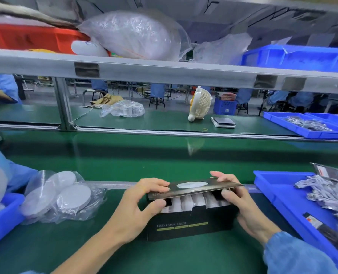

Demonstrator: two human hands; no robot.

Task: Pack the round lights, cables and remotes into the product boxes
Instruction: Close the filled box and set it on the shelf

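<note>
Fingers of left hand (pixel 142 196) and right hand (pixel 233 196) grip box (pixel 184 228) lid; bagged lights (pixel 59 196) left, blue tray (pixel 279 194) right.

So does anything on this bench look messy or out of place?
Mostly tidy. The white cables lie in a tangled heap in the blue tray at right, and loose round lights sprawl in crumpled plastic at left. The black box looks undamaged.

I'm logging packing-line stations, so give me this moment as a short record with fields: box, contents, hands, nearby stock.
box: black cardboard product box on the green mat, lid flap partly lowered
contents: row of white round lights standing on edge inside
left hand: fingers on the flap, thumb at the box's opening
right hand: grips the flap's right end
nearby stock: bagged round lights at left; blue plastic tray of bagged cables at right
</note>
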